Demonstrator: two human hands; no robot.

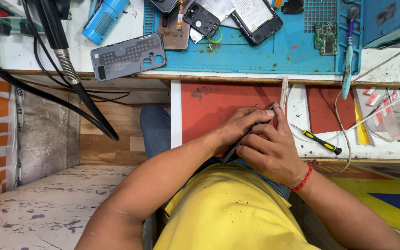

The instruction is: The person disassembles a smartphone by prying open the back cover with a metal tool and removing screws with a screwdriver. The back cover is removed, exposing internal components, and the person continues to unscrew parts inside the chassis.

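Person wears a plain bright yellow shirt, short-sleeved or sleeveless as far as the view shows, with both forearms bare from the frame edge to the wrist. Blue denim jeans show at the knee above the shirt, and a thin sliver of the same denim shows beside the right wrist. Left hand is bare with no rings or watch visible; right hand is bare too, with a thin red thread band around its wrist.
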